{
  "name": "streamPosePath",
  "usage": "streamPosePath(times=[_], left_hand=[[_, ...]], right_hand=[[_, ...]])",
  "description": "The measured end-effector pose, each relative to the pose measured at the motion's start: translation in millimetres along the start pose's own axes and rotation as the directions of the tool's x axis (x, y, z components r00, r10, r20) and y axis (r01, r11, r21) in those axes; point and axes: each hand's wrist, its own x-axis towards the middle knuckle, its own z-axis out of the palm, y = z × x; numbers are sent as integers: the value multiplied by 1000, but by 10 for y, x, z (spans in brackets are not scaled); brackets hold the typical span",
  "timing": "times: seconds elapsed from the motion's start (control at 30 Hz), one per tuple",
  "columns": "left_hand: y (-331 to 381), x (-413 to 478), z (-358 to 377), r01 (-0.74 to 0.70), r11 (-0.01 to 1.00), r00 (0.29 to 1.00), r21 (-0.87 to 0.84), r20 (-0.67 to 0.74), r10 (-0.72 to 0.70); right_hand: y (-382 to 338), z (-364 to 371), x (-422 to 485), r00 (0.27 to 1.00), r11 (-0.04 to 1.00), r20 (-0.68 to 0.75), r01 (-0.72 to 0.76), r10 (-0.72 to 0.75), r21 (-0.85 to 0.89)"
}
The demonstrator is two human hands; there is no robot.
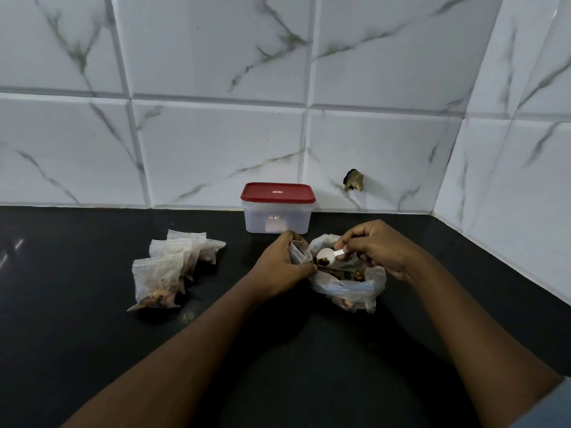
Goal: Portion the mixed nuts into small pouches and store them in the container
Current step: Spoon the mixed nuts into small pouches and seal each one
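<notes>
Container label (273, 217) unreadable; small pouch (297, 252) mostly hidden behind left hand (281, 265)

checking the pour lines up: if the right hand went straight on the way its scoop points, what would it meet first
Probably the small pouch held by the left hand: the scoop in the right hand points at it, bowl almost at its opening. Whether rim or mouth, depth is unclear.

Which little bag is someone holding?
The small pouch gripped by the left hand, next to the spoon. The other pouches lie in a pile on the counter, untouched.
</notes>
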Motion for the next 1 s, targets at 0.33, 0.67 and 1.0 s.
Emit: streamPosePath(times=[0.33,0.67,1.0], left_hand=[[-11,-8,6,-5,1000,1000,-13,-11,4],[-45,-2,13,-49,996,998,-74,-34,46],[6,-36,22,-53,995,994,-83,-99,45]], right_hand=[[-39,-24,25,997,966,-23,75,-72,246],[-124,177,-54,940,936,200,311,-277,-165],[-159,-119,-71,953,941,-104,258,-285,-219]])
